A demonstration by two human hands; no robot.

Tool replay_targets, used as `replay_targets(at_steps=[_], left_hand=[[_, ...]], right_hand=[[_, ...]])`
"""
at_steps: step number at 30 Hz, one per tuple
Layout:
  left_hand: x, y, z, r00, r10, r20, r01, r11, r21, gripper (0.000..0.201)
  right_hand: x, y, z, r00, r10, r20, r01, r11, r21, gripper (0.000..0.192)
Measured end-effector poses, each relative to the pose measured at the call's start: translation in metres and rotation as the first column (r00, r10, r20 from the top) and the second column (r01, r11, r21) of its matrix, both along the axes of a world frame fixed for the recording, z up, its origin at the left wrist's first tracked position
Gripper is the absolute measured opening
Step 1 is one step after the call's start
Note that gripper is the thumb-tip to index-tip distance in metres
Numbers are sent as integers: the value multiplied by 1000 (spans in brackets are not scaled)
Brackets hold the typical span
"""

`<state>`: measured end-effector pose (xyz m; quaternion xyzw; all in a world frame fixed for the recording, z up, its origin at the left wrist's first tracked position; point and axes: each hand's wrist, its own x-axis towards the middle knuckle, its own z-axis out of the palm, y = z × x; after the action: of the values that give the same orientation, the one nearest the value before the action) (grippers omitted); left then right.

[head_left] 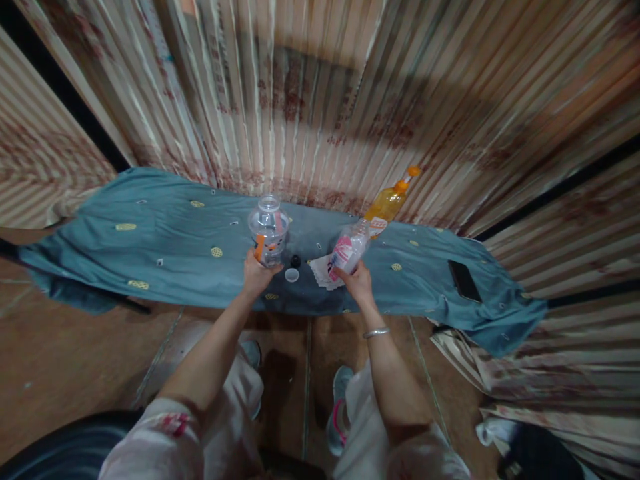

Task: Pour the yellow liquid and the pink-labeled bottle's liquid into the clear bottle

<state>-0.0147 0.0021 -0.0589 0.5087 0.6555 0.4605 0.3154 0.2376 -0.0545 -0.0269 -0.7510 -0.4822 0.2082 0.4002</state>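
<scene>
Seen from above, looking down at two bare forearms reaching forward over a table draped in a blue-grey cloth with small yellow oval motifs.

Left hand closed around the base of a clear, round plastic bottle with an orange and white label, held upright just above the cloth, mouth open with no cap on.

Right hand wrapped around the lower end of a slimmer clear bottle with a pink label, tilted so the neck points up and to the right. Silver bangle on the right wrist.

Between the two hands, on the cloth: a small white cap lying open side up, and just behind it a small black cap. Under the tilted bottle, a white patterned napkin or doily, lying flat.

Behind the right hand, near the back edge of the table, an orange-yellow bottle with an orange sports cap, leaning toward the wall. Well apart on the right side of the table, a black phone lying flat, screen dark.

Backdrop of striped, reddish-printed fabric hanging behind and beside the table. Below, brown floor, light trousers and pale shoes.
</scene>
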Motion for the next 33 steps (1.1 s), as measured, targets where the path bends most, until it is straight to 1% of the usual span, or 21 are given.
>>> replay_targets(at_steps=[5,8,12,14,16,18,20,22,24,26,28,31,33], left_hand=[[-3,-4,10,1000,24,11,-24,1000,0,64],[-8,-8,18,997,48,59,-50,998,35,63],[-15,-16,30,992,53,115,-63,994,86,70],[-17,-22,36,983,-6,183,-23,988,154,75],[-17,-28,43,972,-28,231,-20,979,205,80],[-14,-33,50,954,-43,296,-21,977,210,83],[-8,-34,58,943,-71,326,4,979,203,78],[0,-32,65,927,-134,349,73,981,182,75],[9,-28,69,903,-206,376,127,966,224,72],[18,-25,71,854,-281,439,172,947,271,72],[25,-24,70,810,-314,496,195,941,278,71],[33,-28,64,751,-312,582,216,949,230,68],[35,-30,57,729,-291,620,217,957,194,67]], right_hand=[[3,-1,-1,1000,-10,-8,10,1000,1,49],[3,0,0,999,-17,-33,18,1000,18,48],[0,2,-1,998,-22,-60,24,999,34,48],[-2,3,-2,997,-17,-74,21,998,51,48],[-2,3,-3,997,-20,-80,25,997,68,47],[-2,3,-3,996,-29,-86,36,996,81,48],[-1,3,-3,995,-38,-91,46,995,90,48],[0,3,-3,995,-44,-93,53,994,95,48],[2,3,-4,994,-50,-94,59,994,95,49],[5,4,-5,994,-56,-91,65,993,97,50],[8,5,-7,995,-69,-76,76,992,100,49],[13,8,-12,996,-53,-71,60,993,104,46],[15,11,-16,996,-22,-86,30,994,101,46]])
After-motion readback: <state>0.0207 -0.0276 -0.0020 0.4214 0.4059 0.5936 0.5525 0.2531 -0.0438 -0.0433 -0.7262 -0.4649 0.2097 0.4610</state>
